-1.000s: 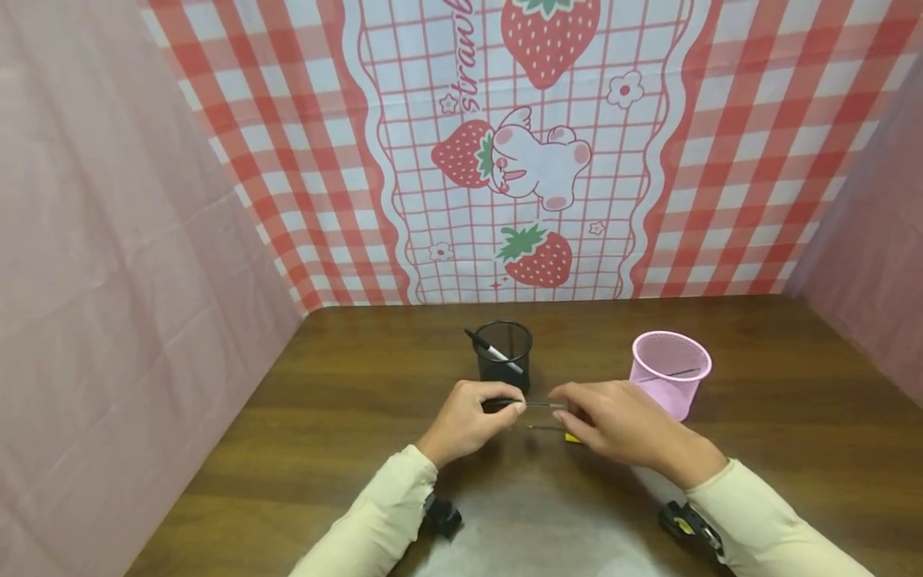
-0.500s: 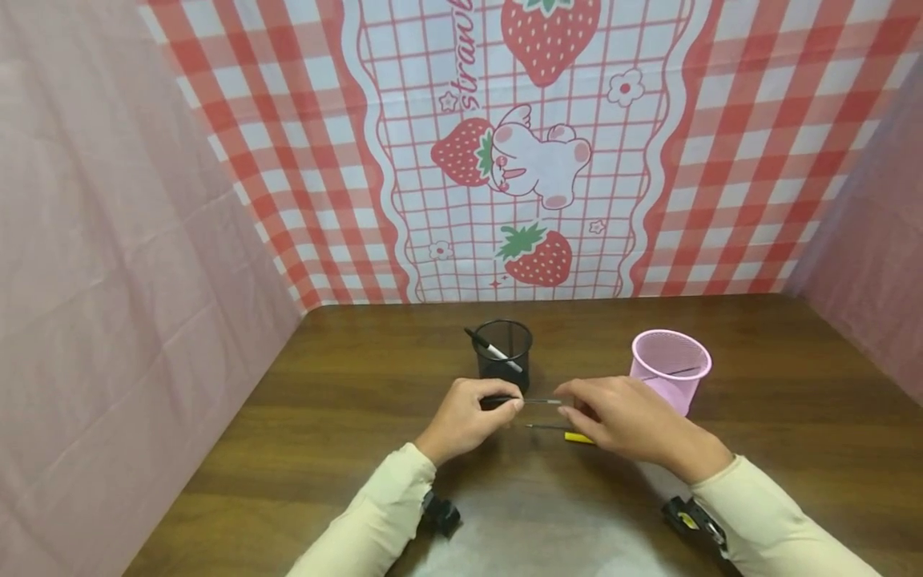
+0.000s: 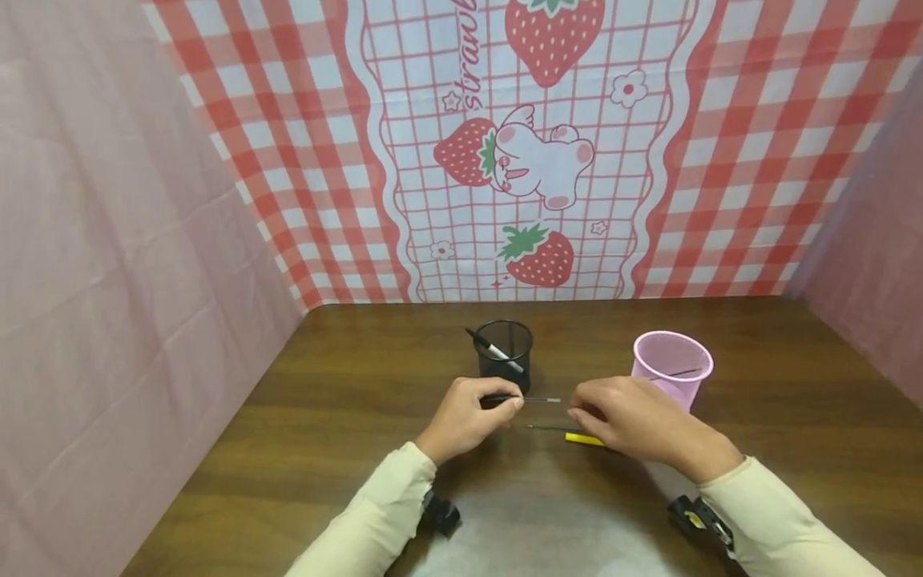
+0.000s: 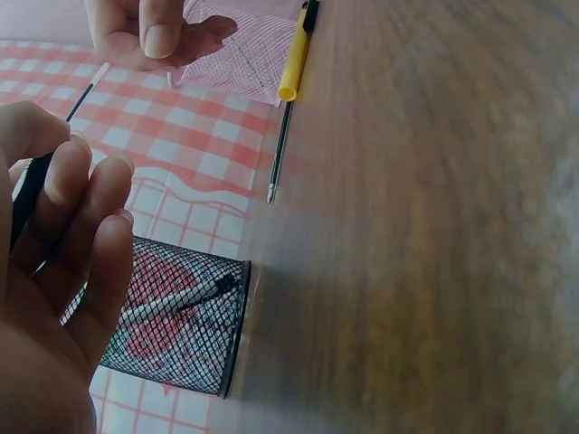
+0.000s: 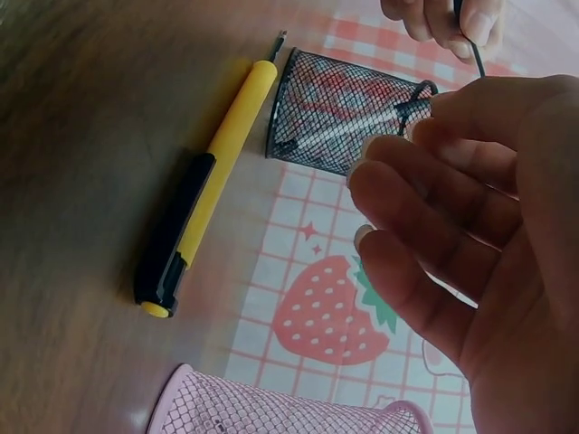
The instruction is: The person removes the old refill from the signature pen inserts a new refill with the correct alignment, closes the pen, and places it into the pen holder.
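Pinches a thin dark rod with a thicker black end (image 3: 537,399) in the narrow grip of the left hand (image 3: 472,417), just below the centre of the head view, pale tip toward the right of the frame. Holds the right hand (image 3: 627,417) just beside that tip, grip loose, fingers relaxed and apart from the rod. Has a yellow-and-black pen (image 3: 584,439) lying on the wooden bench (image 3: 360,385) below, partly hidden by the right hand, thin shaft toward the left of the frame. Faces an upright black mesh cup (image 3: 493,371) at centre, holding a leaning black-and-white marker (image 3: 497,351), and a pink mesh cup (image 3: 679,391) at right, holding a thin dark stick (image 3: 681,373).
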A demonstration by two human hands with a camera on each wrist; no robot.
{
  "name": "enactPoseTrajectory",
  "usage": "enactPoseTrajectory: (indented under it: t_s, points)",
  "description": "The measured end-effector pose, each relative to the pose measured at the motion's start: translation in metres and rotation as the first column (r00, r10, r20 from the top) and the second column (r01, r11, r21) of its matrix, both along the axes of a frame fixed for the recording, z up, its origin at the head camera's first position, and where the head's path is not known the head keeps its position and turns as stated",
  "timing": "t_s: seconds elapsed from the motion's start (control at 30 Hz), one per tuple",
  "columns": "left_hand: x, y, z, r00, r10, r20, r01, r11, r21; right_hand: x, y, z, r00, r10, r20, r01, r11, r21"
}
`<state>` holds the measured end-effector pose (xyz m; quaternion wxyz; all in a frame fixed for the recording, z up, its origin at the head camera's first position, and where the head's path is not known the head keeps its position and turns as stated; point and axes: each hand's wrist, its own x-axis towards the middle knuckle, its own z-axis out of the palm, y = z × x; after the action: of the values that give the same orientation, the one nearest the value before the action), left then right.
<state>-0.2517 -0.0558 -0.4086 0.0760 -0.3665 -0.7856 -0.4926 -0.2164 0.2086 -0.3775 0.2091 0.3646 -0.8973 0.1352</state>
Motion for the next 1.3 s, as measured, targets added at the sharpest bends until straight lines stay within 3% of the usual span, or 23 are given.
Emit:
enactPoseTrajectory:
  t_s: [1.3]
  points:
    - [-0.0013, -0.0005, 0.0008, 1.0, 0.005, 0.002, -0.005, 1.0, -0.021, 0.001, 0.0068, 0.0002, 0.977, -0.033, 0.21, 0.014, 0.995, 0.094]
